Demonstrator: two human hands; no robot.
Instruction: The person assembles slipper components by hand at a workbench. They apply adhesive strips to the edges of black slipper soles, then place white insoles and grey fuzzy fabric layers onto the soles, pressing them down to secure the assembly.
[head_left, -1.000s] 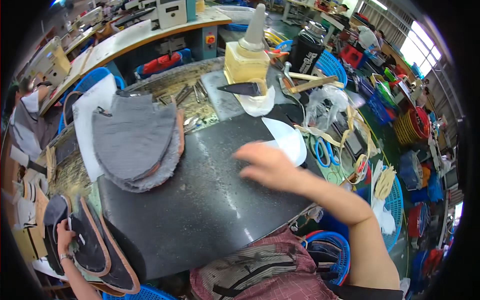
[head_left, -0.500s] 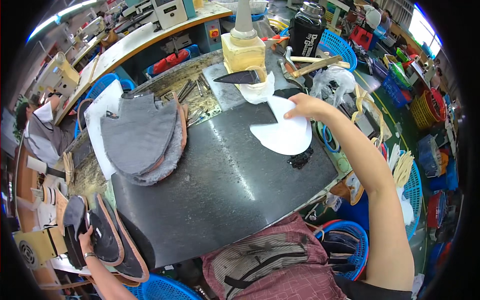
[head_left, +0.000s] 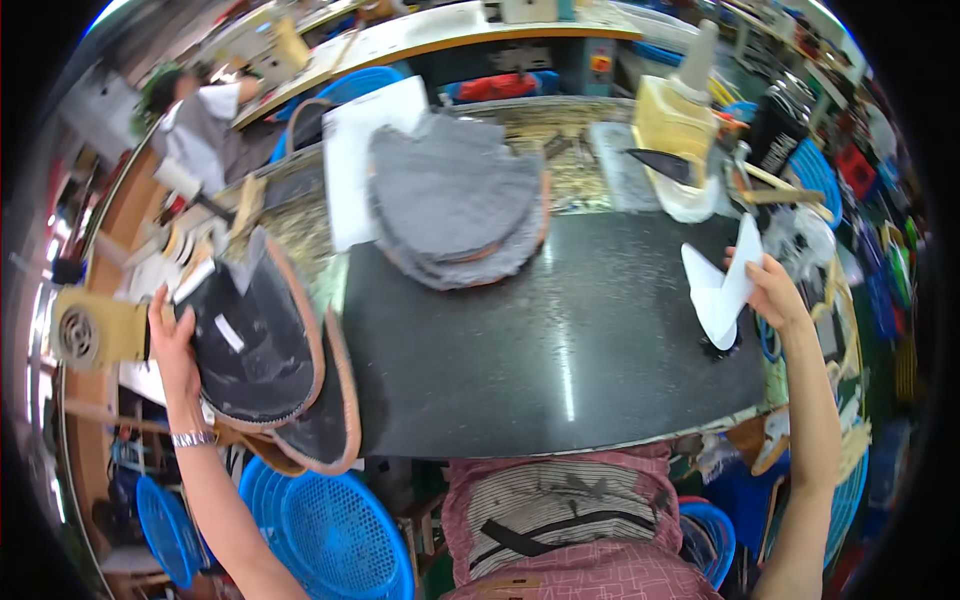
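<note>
In my right hand [head_left: 775, 290], the fingers are closed on a curved white sheet [head_left: 738, 285] with a notch, now bent into a V above the dark work mat [head_left: 480, 350]. My left hand [head_left: 175, 350] has its thumb and fingers at the left edge of a black shoe piece [head_left: 250, 340] with a tan rim and a small white label; it appears to grip that edge, though blur softens the fingers. A second black piece [head_left: 335, 400] with a tan rim lies partly underneath. Grey fuzzy shoe pieces [head_left: 450, 200] are stacked at the mat's far left.
Behind the mat stand a yellowish glue bottle [head_left: 668, 125] and a black flask [head_left: 780, 125]. A white sheet [head_left: 350, 150] lies beside the grey stack. A blue basket [head_left: 330, 530] is below the table's left side; a person [head_left: 205, 125] sits beyond at the far left.
My view has swung left. The white sheet has gone from nearly flat to bent and upright in my right hand. My left hand has moved forward with a black shoe piece beside it.
</note>
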